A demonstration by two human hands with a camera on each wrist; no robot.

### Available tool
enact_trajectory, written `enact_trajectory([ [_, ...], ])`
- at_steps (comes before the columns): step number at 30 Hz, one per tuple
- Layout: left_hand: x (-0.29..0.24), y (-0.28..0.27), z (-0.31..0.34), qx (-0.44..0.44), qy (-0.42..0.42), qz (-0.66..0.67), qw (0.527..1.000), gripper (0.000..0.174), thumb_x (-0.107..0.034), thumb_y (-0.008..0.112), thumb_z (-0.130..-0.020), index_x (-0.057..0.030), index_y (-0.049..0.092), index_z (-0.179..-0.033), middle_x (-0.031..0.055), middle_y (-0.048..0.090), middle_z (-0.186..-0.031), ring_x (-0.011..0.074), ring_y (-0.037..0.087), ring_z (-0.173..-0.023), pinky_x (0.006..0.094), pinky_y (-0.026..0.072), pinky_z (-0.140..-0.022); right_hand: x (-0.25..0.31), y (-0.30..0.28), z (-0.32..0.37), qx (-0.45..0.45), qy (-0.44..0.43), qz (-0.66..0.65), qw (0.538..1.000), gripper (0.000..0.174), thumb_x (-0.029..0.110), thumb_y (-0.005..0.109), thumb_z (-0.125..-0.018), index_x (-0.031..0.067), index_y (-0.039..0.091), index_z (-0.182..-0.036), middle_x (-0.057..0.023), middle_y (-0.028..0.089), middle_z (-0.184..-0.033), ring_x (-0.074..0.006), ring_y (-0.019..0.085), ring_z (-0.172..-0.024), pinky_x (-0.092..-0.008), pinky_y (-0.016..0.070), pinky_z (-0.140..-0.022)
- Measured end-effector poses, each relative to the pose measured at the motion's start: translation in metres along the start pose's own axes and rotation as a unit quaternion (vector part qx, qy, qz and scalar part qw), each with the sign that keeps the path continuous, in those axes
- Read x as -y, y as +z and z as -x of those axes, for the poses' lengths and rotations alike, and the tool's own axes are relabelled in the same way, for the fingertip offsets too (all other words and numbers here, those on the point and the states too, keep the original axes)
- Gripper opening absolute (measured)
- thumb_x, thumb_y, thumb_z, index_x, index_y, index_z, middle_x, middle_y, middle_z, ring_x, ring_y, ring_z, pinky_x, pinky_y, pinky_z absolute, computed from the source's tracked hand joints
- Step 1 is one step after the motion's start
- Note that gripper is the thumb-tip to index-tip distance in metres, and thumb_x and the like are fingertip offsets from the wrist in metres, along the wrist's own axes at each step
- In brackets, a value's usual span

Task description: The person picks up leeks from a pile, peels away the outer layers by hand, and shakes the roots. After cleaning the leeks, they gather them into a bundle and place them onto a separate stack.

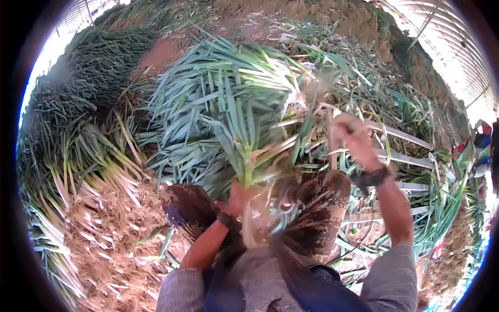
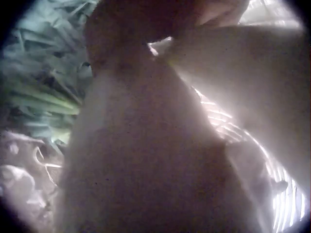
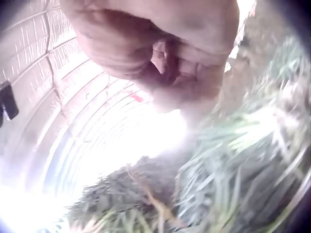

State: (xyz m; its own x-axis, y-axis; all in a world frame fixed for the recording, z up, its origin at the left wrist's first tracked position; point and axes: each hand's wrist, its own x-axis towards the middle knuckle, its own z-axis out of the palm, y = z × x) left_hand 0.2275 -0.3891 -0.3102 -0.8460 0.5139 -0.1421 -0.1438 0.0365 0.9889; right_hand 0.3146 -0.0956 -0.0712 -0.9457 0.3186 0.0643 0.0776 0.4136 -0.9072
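Note:
My left hand (image 1: 239, 197) grips a leek (image 1: 248, 169) by its stem, in front of my lap. The white lower end points toward my body, and its green leaves fan away over a large heap of leeks (image 1: 197, 99). Dark blurred shapes fill most of the left wrist view. Off to the right, my right hand (image 1: 356, 138) is blurred, raised over a frame of pale slats (image 1: 405, 159). In the right wrist view, the fingers (image 3: 194, 73) of that hand are loosely curled, and nothing shows between them.
At my left lie leeks with matted brown roots (image 1: 114, 234). A darker heap of leaves (image 1: 93, 73) rises behind them. Stripped leaves (image 1: 405, 104) cover the ground to the right. My bent knees (image 1: 322, 208) flank the leek. A ribbed tunnel roof (image 1: 452, 47) curves overhead.

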Motion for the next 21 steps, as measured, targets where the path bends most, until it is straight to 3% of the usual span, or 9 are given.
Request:
enact_trajectory([
  [2, 0.003, 0.001, 0.000, 0.011, -0.017, -0.002, 1.000, 0.035, -0.012, 0.071, -0.076, 0.0069, 0.059, -0.103, 0.0089, 0.066, -0.081, 0.0138, 0.061, -0.068, 0.0311, 0.0497, -0.057, 0.000, -0.022, 0.009, -0.036, -0.022, 0.061, 0.997, 0.031, 0.020, 0.067, -0.088, 0.0046, 0.061, -0.115, -0.0048, 0.064, -0.095, -0.0138, 0.063, -0.081, -0.0283, 0.0565, -0.071],
  [5, -0.017, 0.014, 0.002, 0.043, -0.055, -0.025, 0.997, 0.034, -0.009, 0.071, -0.076, 0.0069, 0.059, -0.102, 0.0081, 0.066, -0.083, 0.0136, 0.061, -0.070, 0.0298, 0.0501, -0.061, -0.007, 0.005, 0.024, -0.004, 0.098, 0.214, 0.972, 0.050, 0.030, 0.072, -0.082, 0.0048, 0.057, -0.124, -0.0107, 0.060, -0.119, -0.0208, 0.063, -0.095, -0.0330, 0.0554, -0.075],
  [6, -0.018, 0.020, 0.004, 0.037, -0.017, 0.007, 0.999, 0.034, -0.009, 0.071, -0.076, 0.0068, 0.059, -0.103, 0.0086, 0.066, -0.085, 0.0134, 0.061, -0.072, 0.0298, 0.0502, -0.063, -0.046, 0.022, 0.028, 0.026, -0.055, 0.314, 0.948, 0.058, 0.034, 0.071, -0.082, 0.0035, 0.054, -0.127, -0.0140, 0.058, -0.125, -0.0231, 0.064, -0.098, -0.0331, 0.0552, -0.076],
  [7, -0.019, 0.023, 0.005, 0.027, 0.021, 0.039, 0.999, 0.035, -0.009, 0.071, -0.076, 0.0068, 0.058, -0.104, 0.0091, 0.066, -0.088, 0.0133, 0.061, -0.073, 0.0297, 0.0503, -0.065, -0.027, 0.051, 0.024, 0.135, 0.096, 0.222, 0.961, 0.056, 0.034, 0.071, -0.081, 0.0013, 0.055, -0.124, -0.0161, 0.065, -0.112, -0.0241, 0.066, -0.089, -0.0344, 0.0551, -0.073],
  [10, -0.026, 0.030, 0.012, 0.006, 0.038, -0.069, 0.997, 0.039, -0.010, 0.074, -0.075, 0.0074, 0.057, -0.106, 0.0114, 0.065, -0.091, 0.0152, 0.062, -0.076, 0.0307, 0.0509, -0.067, -0.062, 0.126, 0.008, 0.132, -0.047, 0.153, 0.978, 0.038, 0.034, 0.068, -0.084, -0.0002, 0.064, -0.101, -0.0137, 0.068, -0.078, -0.0241, 0.067, -0.070, -0.0348, 0.0526, -0.066],
  [14, -0.014, 0.027, 0.018, -0.009, 0.096, -0.135, 0.986, 0.042, -0.015, 0.076, -0.075, 0.0074, 0.056, -0.104, 0.0095, 0.065, -0.084, 0.0178, 0.061, -0.072, 0.0328, 0.0515, -0.066, -0.078, 0.167, -0.030, 0.078, -0.178, 0.259, 0.946, 0.027, 0.027, 0.067, -0.087, 0.0033, 0.066, -0.100, -0.0093, 0.067, -0.075, -0.0184, 0.065, -0.067, -0.0312, 0.0509, -0.060],
  [16, 0.002, 0.022, 0.018, -0.005, 0.128, -0.141, 0.982, 0.042, -0.015, 0.075, -0.078, 0.0069, 0.054, -0.107, 0.0064, 0.063, -0.078, 0.0160, 0.060, -0.064, 0.0320, 0.0506, -0.057, -0.045, 0.156, -0.035, 0.081, 0.001, -0.131, 0.988, 0.015, 0.020, 0.065, -0.088, 0.0077, 0.067, -0.098, -0.0052, 0.065, -0.074, -0.0118, 0.061, -0.064, -0.0279, 0.0483, -0.054],
  [18, -0.003, 0.015, 0.025, 0.003, 0.042, -0.078, 0.996, 0.041, -0.014, 0.074, -0.079, 0.0054, 0.054, -0.109, 0.0061, 0.062, -0.078, 0.0135, 0.058, -0.061, 0.0297, 0.0483, -0.052, -0.029, 0.131, -0.047, -0.049, -0.061, -0.289, 0.954, 0.013, 0.017, 0.064, -0.090, 0.0093, 0.066, -0.100, -0.0030, 0.065, -0.080, -0.0072, 0.059, -0.065, -0.0248, 0.0478, -0.052],
  [21, -0.015, 0.014, 0.025, 0.031, -0.053, 0.024, 0.998, 0.034, -0.011, 0.068, -0.084, -0.0006, 0.052, -0.112, 0.0036, 0.058, -0.075, 0.0069, 0.051, -0.052, 0.0229, 0.0417, -0.041, -0.037, 0.110, -0.036, -0.067, 0.082, -0.133, 0.986, 0.032, 0.032, 0.068, -0.087, 0.0069, 0.061, -0.105, -0.0030, 0.064, -0.080, -0.0103, 0.060, -0.066, -0.0234, 0.0500, -0.057],
])
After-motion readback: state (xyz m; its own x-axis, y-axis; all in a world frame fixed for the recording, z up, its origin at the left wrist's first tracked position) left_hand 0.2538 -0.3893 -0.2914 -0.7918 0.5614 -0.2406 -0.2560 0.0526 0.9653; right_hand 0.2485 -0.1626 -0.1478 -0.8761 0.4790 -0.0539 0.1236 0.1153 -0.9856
